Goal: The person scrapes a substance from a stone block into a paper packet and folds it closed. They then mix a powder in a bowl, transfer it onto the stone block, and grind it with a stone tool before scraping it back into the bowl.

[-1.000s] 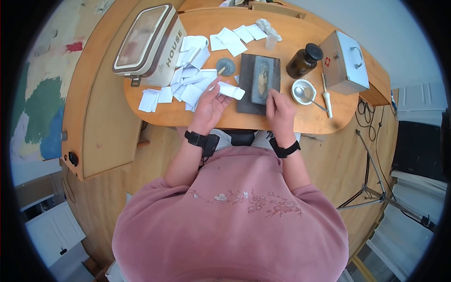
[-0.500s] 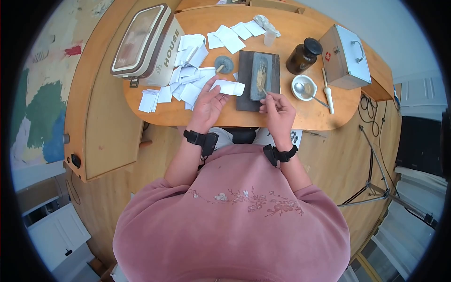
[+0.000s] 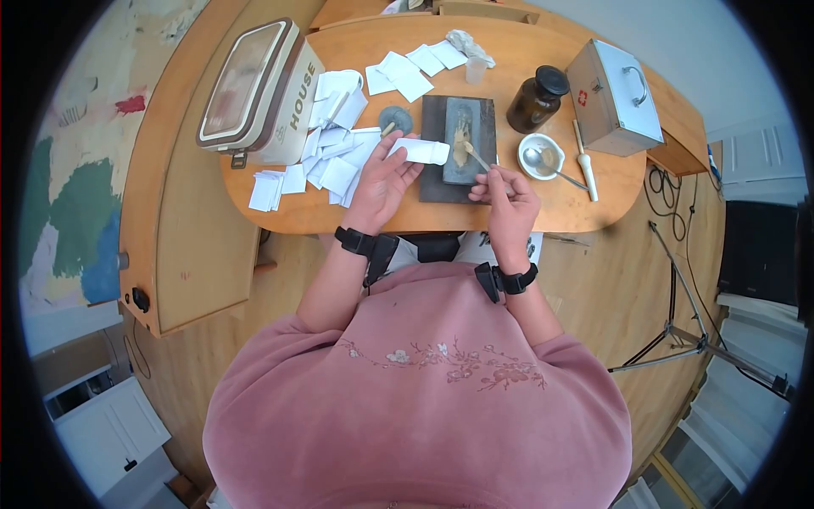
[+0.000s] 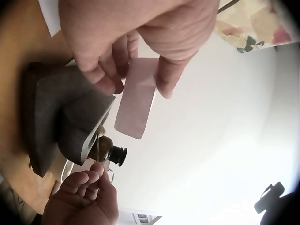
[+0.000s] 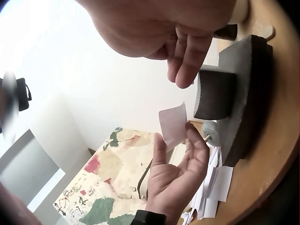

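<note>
Over the stone trough point(image 3: 453, 165), the right hand point(image 3: 512, 204) pinches a thin tool point(image 3: 479, 159).

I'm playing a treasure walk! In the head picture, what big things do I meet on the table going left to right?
Cream box with brown trim → round grey disc → oblong grey stone block → brown glass bottle with black top → silvery case with red cross.

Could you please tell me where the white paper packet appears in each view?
Head: upper middle, the white paper packet in the left hand.
Left wrist: the packet near the centre.
Right wrist: the packet slightly right of centre.
Shared landmark: the dark slab under the grey stone trough.
</note>
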Tool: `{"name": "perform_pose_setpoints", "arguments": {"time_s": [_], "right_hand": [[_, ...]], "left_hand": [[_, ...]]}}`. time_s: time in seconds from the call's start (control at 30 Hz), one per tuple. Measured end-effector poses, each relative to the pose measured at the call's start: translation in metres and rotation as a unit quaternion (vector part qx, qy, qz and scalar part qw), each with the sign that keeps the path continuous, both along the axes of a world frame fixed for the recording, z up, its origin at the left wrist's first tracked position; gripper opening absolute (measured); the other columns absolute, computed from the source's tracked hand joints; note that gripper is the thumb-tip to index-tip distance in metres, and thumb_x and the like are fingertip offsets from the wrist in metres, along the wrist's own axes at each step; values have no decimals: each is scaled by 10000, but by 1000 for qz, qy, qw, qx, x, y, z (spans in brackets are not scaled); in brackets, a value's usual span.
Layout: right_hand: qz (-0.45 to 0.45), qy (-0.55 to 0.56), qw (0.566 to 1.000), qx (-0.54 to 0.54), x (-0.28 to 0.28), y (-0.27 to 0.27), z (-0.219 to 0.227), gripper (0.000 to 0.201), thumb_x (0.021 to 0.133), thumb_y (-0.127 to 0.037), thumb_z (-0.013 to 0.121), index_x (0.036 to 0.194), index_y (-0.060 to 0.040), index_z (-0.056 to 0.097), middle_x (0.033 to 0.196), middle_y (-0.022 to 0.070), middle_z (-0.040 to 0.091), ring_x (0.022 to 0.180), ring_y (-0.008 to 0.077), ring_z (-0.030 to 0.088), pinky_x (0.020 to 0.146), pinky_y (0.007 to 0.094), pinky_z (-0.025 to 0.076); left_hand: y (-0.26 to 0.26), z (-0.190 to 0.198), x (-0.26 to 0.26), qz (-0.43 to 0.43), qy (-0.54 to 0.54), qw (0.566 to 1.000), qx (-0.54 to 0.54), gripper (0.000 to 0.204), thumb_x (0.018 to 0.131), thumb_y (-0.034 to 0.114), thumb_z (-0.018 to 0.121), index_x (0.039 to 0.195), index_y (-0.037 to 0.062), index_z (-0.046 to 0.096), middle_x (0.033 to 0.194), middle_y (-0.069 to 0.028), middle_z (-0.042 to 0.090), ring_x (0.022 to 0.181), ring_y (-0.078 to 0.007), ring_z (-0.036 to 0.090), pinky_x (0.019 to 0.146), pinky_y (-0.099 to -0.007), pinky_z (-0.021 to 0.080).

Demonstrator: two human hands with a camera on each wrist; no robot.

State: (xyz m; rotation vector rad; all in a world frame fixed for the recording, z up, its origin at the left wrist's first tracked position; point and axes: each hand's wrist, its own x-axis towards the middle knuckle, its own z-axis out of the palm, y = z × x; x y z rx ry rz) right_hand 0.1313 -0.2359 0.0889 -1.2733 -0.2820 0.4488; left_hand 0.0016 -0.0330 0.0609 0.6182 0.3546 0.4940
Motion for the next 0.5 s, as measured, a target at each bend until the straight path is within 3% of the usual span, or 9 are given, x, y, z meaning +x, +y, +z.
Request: {"name": "perform_pose_setpoints", "arguments": {"time_s": [0.27, 0.43, 0.5], "right_hand": [[36, -28, 999, 8, -9, -5, 25, 188, 1131, -74, 706, 1241, 75, 736, 1013, 148, 826, 824, 155, 788, 764, 315, 678], [80, -59, 995, 9, -20, 6, 25, 165, 1107, -42, 727, 1223, 65, 776, 1007, 138, 838, 821, 150, 787, 774, 311, 656], [123, -242, 959, -81, -20, 10, 30, 164, 1061, -5, 759, 1209, 48, 808, 1002, 144, 839, 804, 170, 791, 770, 311, 640]], "left_hand": [[-2, 0, 9, -13, -18, 1000, -8, 537, 1135, 137, 699, 1612, 71, 460, 1635, -168, 570, 1454, -284, 607, 1244, -466, 507], [-5, -4, 5, -24, -41, 999, -18, 579, 1117, 218, 745, 1609, 72, 477, 1650, -161, 564, 1462, -285, 605, 1241, -469, 508], [-6, -5, 1, -30, -48, 998, -25, 582, 1117, 234, 746, 1609, 72, 482, 1653, -156, 566, 1462, -282, 606, 1239, -467, 509]]}}
